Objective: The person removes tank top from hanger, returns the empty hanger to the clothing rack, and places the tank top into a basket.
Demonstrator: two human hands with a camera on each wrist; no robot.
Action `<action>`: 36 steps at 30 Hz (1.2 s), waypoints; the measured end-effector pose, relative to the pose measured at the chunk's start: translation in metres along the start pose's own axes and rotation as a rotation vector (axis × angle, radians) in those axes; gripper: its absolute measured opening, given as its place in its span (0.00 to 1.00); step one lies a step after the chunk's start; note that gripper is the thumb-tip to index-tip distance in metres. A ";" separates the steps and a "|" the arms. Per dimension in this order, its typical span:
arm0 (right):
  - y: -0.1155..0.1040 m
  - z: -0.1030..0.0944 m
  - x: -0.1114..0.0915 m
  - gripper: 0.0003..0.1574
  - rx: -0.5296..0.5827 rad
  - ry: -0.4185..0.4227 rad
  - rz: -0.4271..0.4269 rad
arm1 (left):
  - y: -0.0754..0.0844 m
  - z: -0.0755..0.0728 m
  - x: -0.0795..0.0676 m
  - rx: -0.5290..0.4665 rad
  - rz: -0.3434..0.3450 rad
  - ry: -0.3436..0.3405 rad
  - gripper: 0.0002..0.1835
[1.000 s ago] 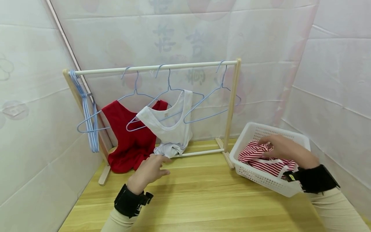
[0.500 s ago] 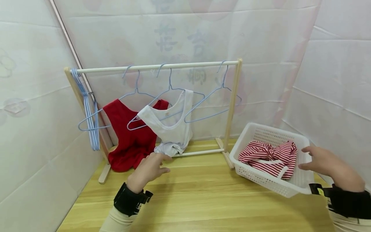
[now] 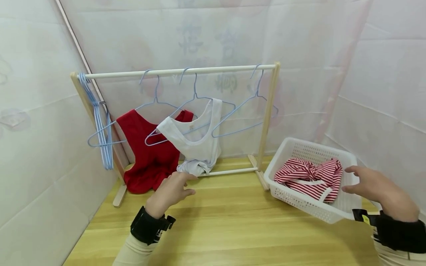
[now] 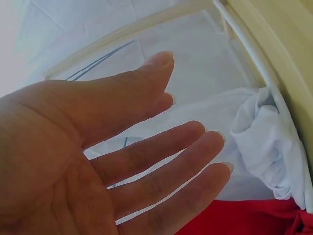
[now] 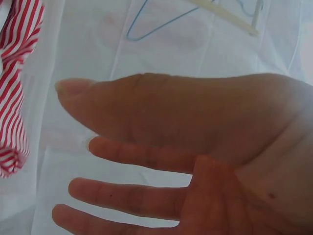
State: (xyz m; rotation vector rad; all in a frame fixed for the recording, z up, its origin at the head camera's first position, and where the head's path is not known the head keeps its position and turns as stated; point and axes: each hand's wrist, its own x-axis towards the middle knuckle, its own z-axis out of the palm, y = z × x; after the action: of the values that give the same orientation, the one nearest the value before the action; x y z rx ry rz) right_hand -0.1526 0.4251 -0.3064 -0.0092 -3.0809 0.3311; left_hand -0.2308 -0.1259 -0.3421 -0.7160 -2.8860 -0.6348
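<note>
My left hand (image 3: pixel 171 194) hovers over the table in front of the rack, fingers loosely extended and nothing in it. Close ahead of it hang a red sleeveless top (image 3: pixel 149 159) and a white tank top (image 3: pixel 196 144), each on a blue wire hanger. The white top's hem is bunched near the rack's lower bar. At the right, my right hand (image 3: pixel 376 186) is held at the basket's right side, fingers relaxed and holding nothing. A red-and-white striped garment (image 3: pixel 309 175) lies crumpled inside the white plastic basket (image 3: pixel 299 210); the right wrist view shows its edge at the left.
The wooden rack (image 3: pixel 266 122) carries a bare blue hanger (image 3: pixel 244 114) at its right end. A bundle of several blue hangers (image 3: pixel 103 136) hangs at its left end. Pale fabric walls enclose the wooden table (image 3: pixel 233 218).
My right hand has moved right, from over the striped garment to the basket's right side, leaving the garment in the basket. My left hand has stayed about where it was.
</note>
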 end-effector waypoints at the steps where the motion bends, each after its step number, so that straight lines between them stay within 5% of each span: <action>1: -0.003 -0.001 0.000 0.48 -0.005 0.012 -0.015 | 0.000 0.000 0.001 -0.002 0.004 -0.003 0.20; 17: -0.058 0.002 0.003 0.41 -0.033 0.111 -0.133 | -0.006 -0.002 0.007 0.011 -0.011 -0.028 0.20; 24: -0.093 0.013 0.012 0.40 0.050 0.138 -0.213 | -0.004 -0.004 0.007 0.019 -0.027 -0.013 0.21; 29: -0.114 0.016 0.020 0.36 0.055 0.165 -0.278 | -0.004 -0.011 0.007 0.007 -0.015 0.061 0.24; 36: -0.117 0.020 0.024 0.34 0.075 0.162 -0.289 | 0.004 -0.036 0.018 -0.027 0.112 0.295 0.26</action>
State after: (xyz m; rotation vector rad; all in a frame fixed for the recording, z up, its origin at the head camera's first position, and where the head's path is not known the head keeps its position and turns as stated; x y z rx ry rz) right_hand -0.1780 0.3070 -0.2998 0.3874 -2.8529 0.4076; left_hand -0.2451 -0.1305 -0.3049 -0.7150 -2.5549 -0.7010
